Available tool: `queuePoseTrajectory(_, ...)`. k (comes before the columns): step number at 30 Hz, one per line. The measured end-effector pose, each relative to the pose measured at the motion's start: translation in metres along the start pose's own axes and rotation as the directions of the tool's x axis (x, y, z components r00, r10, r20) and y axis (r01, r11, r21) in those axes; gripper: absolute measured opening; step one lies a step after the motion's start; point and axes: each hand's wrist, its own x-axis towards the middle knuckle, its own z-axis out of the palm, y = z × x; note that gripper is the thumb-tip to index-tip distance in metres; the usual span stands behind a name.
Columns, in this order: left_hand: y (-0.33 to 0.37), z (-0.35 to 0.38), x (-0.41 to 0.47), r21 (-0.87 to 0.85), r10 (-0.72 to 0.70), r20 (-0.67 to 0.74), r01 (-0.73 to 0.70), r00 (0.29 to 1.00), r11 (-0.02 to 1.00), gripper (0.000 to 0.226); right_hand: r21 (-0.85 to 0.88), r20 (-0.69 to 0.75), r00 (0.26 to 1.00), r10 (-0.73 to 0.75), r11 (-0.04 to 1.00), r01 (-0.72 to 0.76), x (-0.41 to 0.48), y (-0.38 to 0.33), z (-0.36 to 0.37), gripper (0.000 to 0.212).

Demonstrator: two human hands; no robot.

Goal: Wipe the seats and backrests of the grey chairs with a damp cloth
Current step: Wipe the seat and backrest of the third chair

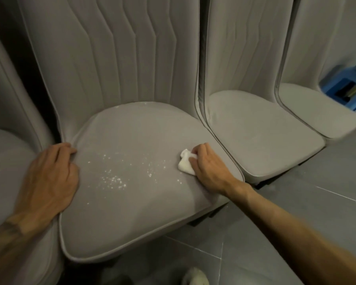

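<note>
A grey chair stands in front of me; its seat (132, 202) carries scattered white specks (113, 179) near the middle. Its ribbed backrest (115, 54) rises behind. My right hand (208, 167) grips a small crumpled white cloth (185, 162) and presses it onto the right part of this seat. My left hand (49, 177) lies on the seat's left edge with its fingers curled over the rim.
More grey chairs stand in a row: one at the left (6, 165) with white specks on its seat, two to the right (261, 132) (321, 112). A blue plastic stool (345, 87) is at the far right. Grey floor tiles (296, 202) lie in front.
</note>
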Motion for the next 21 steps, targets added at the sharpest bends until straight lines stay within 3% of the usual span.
queuePoseTrajectory(2, 0.001, 0.002, -0.002, 0.008, -0.002, -0.003, 0.002, 1.000, 1.000, 0.042, -0.047, 0.009, 0.997, 0.082, 0.996, -0.081, 0.007, 0.015, -0.014, 0.026)
queuePoseTrajectory(5, 0.001, 0.003, -0.001, 0.009, -0.013, -0.016, 0.013, 1.000, 1.000, 0.041, -0.051, -0.108, 0.978, 0.177, 0.982, -0.183, 0.009, 0.019, -0.014, 0.024)
queuePoseTrajectory(11, -0.001, 0.007, 0.000, 0.021, -0.027, -0.018, 0.028, 0.999, 0.999, 0.040, 0.056, -0.043, 0.997, -0.065, 0.996, 0.068, -0.009, -0.029, 0.018, 0.019)
queuePoseTrajectory(14, 0.000, 0.005, -0.001, 0.018, -0.034, -0.002, 0.034, 0.999, 0.999, 0.041, -0.001, -0.057, 0.998, 0.038, 0.999, -0.038, -0.007, 0.009, -0.004, 0.022)
queuePoseTrajectory(17, 0.006, 0.001, 0.000, 0.016, -0.062, 0.026, 0.061, 0.998, 0.998, 0.041, -0.066, -0.207, 0.963, 0.174, 0.979, -0.191, -0.020, 0.006, 0.000, 0.020)
queuePoseTrajectory(21, 0.012, -0.001, -0.001, 0.010, -0.078, 0.044, 0.078, 0.996, 0.997, 0.043, 0.122, -0.187, 0.982, 0.031, 0.993, -0.008, -0.037, -0.049, 0.026, 0.023)
